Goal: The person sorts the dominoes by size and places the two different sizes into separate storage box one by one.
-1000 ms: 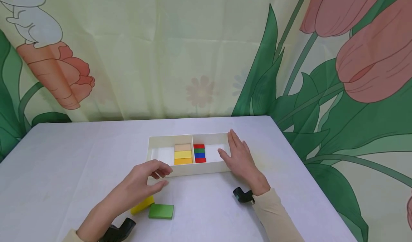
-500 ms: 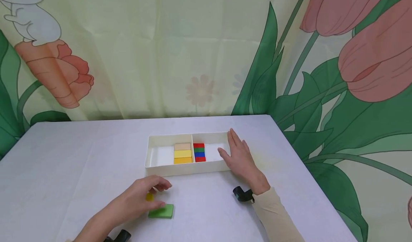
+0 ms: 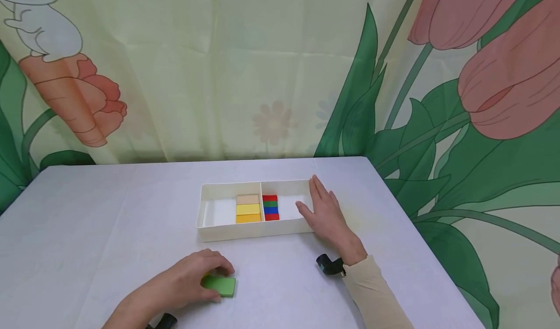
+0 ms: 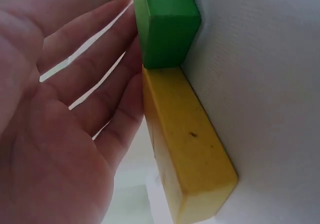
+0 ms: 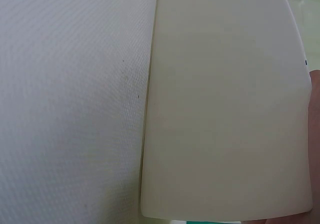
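Observation:
My left hand [image 3: 192, 280] curls around a flat green block [image 3: 222, 286] on the table, thumb at its near edge and fingers at its far edge. Beneath that hand lies a yellow block [image 4: 192, 139], its end against the green block in the left wrist view and mostly hidden in the head view. My right hand [image 3: 329, 217] rests with extended fingers on the right end of a white divided tray [image 3: 253, 231]. Inside the tray, a beige block [image 3: 248, 199] and two yellow blocks [image 3: 248, 209] sit left of the divider; small red, green and blue blocks [image 3: 271, 208] sit right of it.
A white cloth [image 3: 109, 232] covers the table, whose far edge meets a printed curtain [image 3: 197, 76]. Black wrist cameras [image 3: 330, 265] are strapped on both wrists. The tray wall [image 5: 225, 108] fills much of the right wrist view.
My left hand has come down from near the tray's front left corner toward me, and its fingers have closed in around the green block. The right hand stays at the tray's end.

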`<act>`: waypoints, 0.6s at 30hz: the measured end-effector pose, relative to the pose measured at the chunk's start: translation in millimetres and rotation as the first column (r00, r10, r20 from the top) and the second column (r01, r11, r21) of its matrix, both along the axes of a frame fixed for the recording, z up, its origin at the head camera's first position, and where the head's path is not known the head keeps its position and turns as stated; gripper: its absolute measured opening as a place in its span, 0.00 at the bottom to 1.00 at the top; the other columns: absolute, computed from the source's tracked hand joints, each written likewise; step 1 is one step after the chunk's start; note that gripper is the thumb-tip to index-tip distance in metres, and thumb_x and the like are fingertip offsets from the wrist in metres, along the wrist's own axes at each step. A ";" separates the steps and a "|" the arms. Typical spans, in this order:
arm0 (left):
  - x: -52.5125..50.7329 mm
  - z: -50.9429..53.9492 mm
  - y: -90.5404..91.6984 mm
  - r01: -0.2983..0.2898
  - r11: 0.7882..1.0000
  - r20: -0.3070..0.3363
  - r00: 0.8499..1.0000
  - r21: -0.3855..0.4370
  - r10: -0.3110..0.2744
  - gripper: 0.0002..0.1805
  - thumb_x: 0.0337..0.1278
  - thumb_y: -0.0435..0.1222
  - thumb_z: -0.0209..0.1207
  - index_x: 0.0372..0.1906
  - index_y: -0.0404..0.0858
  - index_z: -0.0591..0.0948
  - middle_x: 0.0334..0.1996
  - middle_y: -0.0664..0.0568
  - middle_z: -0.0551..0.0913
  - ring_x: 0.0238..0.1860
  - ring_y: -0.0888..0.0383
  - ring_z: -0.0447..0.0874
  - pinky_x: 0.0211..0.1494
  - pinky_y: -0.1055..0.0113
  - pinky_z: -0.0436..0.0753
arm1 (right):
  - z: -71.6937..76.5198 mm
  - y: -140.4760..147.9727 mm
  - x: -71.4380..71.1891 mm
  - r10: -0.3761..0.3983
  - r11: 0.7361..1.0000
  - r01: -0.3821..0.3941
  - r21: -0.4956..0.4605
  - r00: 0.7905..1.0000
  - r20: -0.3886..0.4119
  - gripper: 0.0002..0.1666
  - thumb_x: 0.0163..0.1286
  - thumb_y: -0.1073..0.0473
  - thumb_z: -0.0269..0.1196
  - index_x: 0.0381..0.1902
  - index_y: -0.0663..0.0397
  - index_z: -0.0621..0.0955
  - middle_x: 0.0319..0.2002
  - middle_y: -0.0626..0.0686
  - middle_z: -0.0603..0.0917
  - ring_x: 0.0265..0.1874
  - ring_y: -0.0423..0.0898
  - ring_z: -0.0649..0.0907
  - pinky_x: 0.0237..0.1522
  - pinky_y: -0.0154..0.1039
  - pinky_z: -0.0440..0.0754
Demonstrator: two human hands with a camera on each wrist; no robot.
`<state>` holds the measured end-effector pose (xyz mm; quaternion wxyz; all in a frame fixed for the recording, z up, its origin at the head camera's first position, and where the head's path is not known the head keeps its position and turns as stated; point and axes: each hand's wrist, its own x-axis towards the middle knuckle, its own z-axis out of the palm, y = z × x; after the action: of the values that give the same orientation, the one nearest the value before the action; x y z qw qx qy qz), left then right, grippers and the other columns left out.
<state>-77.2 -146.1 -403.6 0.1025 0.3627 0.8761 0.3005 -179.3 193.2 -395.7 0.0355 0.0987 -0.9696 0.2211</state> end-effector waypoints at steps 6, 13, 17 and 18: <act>-0.4 2.1 5.1 -0.025 1.000 0.060 0.998 -0.006 0.026 0.18 0.48 0.43 0.74 0.46 0.52 0.82 0.40 0.72 0.80 0.41 0.72 0.74 0.47 0.72 0.80 | 1.0 -0.2 0.6 -0.001 1.000 0.001 -0.001 1.000 0.000 0.49 0.74 0.40 0.51 0.79 0.61 0.47 0.81 0.57 0.46 0.80 0.55 0.50 0.78 0.61 0.44; -0.1 2.6 8.8 -0.058 0.998 0.056 0.997 0.004 0.058 0.17 0.50 0.45 0.73 0.46 0.52 0.83 0.40 0.71 0.81 0.40 0.72 0.75 0.46 0.72 0.81 | 0.5 -0.4 0.4 -0.002 1.000 0.002 0.005 1.000 -0.008 0.49 0.74 0.40 0.52 0.79 0.62 0.48 0.81 0.57 0.46 0.79 0.56 0.51 0.78 0.62 0.45; -2.3 3.6 10.9 -0.095 0.995 0.046 0.994 -0.022 0.096 0.17 0.49 0.43 0.73 0.45 0.52 0.83 0.40 0.70 0.82 0.40 0.72 0.75 0.46 0.72 0.81 | 0.6 -0.7 0.3 0.002 1.000 -0.002 0.004 1.000 0.000 0.49 0.74 0.40 0.52 0.79 0.62 0.48 0.81 0.57 0.46 0.80 0.56 0.50 0.78 0.62 0.44; -3.1 3.8 11.6 -0.103 0.994 0.039 0.994 -0.027 0.104 0.17 0.49 0.43 0.73 0.45 0.51 0.83 0.40 0.69 0.82 0.40 0.71 0.75 0.46 0.71 0.81 | 0.7 -0.8 0.4 0.003 1.000 -0.003 0.003 1.000 -0.002 0.49 0.74 0.39 0.51 0.79 0.62 0.48 0.81 0.57 0.46 0.80 0.56 0.50 0.78 0.62 0.44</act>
<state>-80.3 -134.5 -399.8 0.1091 0.3095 0.8951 0.3017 -178.9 192.5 -395.0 0.0360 0.1004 -0.9698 0.2196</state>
